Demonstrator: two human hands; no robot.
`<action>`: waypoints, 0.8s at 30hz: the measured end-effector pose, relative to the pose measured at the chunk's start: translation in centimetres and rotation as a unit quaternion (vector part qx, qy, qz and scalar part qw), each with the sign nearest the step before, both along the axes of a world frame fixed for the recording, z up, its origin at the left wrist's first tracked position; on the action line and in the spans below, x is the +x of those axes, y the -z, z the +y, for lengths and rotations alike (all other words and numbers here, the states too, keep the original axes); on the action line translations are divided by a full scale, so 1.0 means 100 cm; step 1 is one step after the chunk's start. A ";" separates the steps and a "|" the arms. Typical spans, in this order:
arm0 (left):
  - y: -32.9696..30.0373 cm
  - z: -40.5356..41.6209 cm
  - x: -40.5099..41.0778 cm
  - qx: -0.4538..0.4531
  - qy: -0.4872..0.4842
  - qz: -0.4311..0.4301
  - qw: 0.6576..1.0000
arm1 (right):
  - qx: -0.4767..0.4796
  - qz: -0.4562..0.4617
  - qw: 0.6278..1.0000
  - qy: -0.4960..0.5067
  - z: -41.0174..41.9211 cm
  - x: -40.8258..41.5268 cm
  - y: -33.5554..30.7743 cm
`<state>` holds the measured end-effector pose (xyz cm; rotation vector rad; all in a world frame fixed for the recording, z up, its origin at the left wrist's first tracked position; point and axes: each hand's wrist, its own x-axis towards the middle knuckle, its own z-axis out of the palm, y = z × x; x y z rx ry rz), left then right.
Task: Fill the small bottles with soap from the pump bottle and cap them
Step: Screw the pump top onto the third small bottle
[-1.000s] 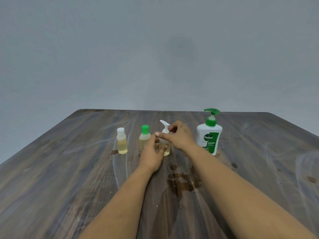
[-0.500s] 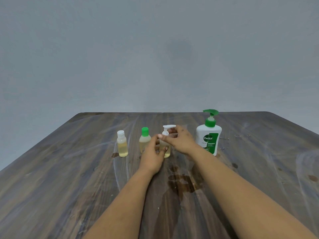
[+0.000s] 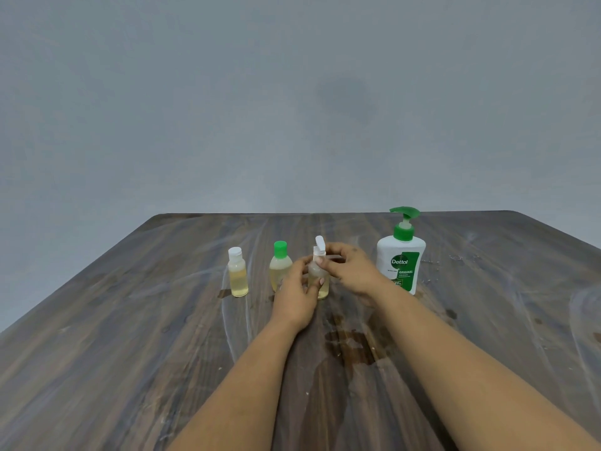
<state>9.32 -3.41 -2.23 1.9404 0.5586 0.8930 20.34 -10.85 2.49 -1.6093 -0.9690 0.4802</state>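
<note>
Head view: my left hand (image 3: 294, 297) grips small pump-top bottle (image 3: 318, 281), right hand (image 3: 353, 270) pinches its white cap (image 3: 319, 247); Dettol pump bottle (image 3: 401, 258) just right, two capped bottles (image 3: 238, 271) (image 3: 280, 266) left, on wet-stained table (image 3: 130, 336).

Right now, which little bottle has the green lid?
The middle small bottle, just left of the left hand. Its cap is green, while the far-left bottle has a white cap and the held bottle has a white pump top.

Dark wood-grain table (image 3: 130, 353), streaked with pale smears, wet stain (image 3: 351, 348) near middle. Standing upright in a row: white-capped bottle (image 3: 237, 275), green-capped bottle (image 3: 279, 266) beside it, small pump bottle (image 3: 318, 278), then Dettol bottle (image 3: 402, 258) at right.
</note>
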 end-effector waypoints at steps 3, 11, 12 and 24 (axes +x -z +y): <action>0.000 -0.001 0.002 0.008 -0.007 0.005 1.000 | 0.009 -0.032 0.999 0.038 -0.002 0.000 0.002; -0.004 -0.007 0.001 0.040 -0.021 0.056 0.997 | 0.008 -0.135 0.982 0.130 0.004 -0.009 0.004; -0.006 -0.008 0.000 0.052 -0.027 0.069 0.996 | 0.004 -0.146 0.981 0.126 0.003 -0.010 0.004; -0.050 0.046 -0.087 -0.012 -0.213 0.004 0.977 | -0.119 -0.160 0.980 0.019 -0.007 -0.017 0.014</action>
